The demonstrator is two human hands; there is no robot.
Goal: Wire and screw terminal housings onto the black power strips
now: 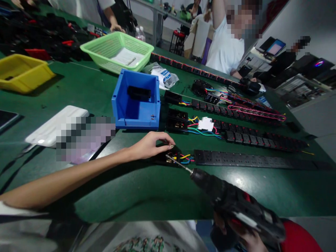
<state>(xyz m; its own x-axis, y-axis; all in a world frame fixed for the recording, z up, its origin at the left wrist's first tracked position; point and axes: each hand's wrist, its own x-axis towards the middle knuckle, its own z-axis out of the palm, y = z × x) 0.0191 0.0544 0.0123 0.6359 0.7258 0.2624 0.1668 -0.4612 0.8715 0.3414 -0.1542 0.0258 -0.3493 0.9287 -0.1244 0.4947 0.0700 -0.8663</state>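
My left hand pinches a small brass-coloured piece between thumb and fingertips. It is just above a black terminal box, whose coloured wires run to a long black socket strip. In my right hand, low at the right, is a black power drill. Its long thin bit points left, with the tip over the terminals in the box. The blue bin behind my left hand holds a black part and a few small screws.
More wired socket strips lie behind, one with a white breaker. A green basket, yellow bin and white power bank are farther left. People sit across the green table.
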